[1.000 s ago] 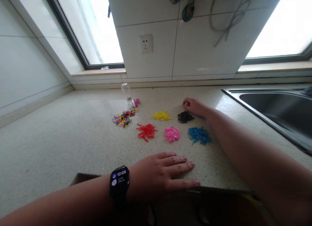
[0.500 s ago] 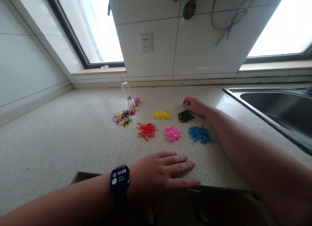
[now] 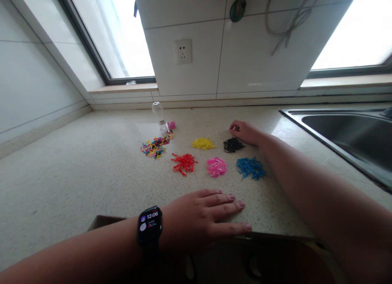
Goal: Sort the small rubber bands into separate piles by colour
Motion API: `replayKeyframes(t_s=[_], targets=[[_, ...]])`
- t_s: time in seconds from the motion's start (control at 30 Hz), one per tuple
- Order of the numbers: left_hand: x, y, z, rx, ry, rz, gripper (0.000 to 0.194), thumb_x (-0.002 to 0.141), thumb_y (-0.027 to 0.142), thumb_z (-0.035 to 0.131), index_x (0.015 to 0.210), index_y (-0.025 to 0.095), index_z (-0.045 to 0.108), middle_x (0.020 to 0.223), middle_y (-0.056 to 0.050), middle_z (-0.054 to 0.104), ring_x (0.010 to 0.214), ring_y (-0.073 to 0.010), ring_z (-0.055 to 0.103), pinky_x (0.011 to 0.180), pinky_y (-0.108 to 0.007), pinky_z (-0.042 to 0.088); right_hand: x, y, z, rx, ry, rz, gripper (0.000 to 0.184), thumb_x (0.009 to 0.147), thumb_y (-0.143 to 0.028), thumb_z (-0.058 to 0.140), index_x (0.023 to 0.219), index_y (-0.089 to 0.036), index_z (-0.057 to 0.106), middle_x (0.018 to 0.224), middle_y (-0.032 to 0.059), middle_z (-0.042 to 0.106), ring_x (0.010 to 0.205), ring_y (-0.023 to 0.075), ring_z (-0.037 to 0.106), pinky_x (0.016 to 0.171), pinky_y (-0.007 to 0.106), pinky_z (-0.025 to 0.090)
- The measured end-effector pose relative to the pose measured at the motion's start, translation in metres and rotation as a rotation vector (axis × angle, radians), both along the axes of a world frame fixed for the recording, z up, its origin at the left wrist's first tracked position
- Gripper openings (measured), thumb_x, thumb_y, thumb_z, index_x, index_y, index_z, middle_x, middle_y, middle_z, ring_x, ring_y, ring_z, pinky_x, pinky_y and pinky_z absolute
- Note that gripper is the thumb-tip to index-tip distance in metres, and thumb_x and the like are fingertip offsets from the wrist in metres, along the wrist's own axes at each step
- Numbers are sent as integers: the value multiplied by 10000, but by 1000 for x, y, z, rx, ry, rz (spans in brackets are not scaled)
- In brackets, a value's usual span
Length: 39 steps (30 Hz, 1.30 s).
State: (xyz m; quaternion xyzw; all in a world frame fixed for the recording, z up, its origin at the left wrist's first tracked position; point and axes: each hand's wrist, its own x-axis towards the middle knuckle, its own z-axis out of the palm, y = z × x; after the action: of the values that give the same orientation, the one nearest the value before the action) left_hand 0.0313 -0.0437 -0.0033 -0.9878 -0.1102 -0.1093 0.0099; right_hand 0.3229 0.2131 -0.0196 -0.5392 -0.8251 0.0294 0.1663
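Note:
My left hand (image 3: 202,216) lies palm down at the counter's front edge, fingers stretched out, holding nothing, with a black smartwatch (image 3: 150,224) on the wrist. Beyond the fingertips are small elastic bands sorted by colour: a red pile (image 3: 184,164), a pink pile (image 3: 216,167) and a blue pile (image 3: 250,168). Farther back are a yellow pile (image 3: 203,143) and a black pile (image 3: 233,145). My right hand (image 3: 245,131) rests just behind the black pile, fingers curled towards the thumb; whether they hold a band is hidden. A mixed-colour pile (image 3: 154,147) lies at the left.
A small clear bottle (image 3: 158,114) stands behind the mixed pile, beside a pink cap (image 3: 171,125). At the right a steel sink (image 3: 294,116) is set into the speckled counter (image 3: 76,173). The tiled back wall carries a power socket (image 3: 183,51) and a hanging looped cord (image 3: 294,26).
Both hands and all the piles keep their places. Only the camera view has shifted very slightly.

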Motion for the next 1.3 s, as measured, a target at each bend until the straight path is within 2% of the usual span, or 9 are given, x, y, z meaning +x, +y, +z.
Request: replayKeyframes(t_s=[1.3], targets=[[-1,1,-2,-4,0,1,529,1021,275,492,1544,266,416,1624,-58,392,1467,-241,408,1202,-422,363,-1,-1,2,2,-6,-12,216,880,-348,571,1028,-231,677,938,65,741,770,214,635,676,323,418]])
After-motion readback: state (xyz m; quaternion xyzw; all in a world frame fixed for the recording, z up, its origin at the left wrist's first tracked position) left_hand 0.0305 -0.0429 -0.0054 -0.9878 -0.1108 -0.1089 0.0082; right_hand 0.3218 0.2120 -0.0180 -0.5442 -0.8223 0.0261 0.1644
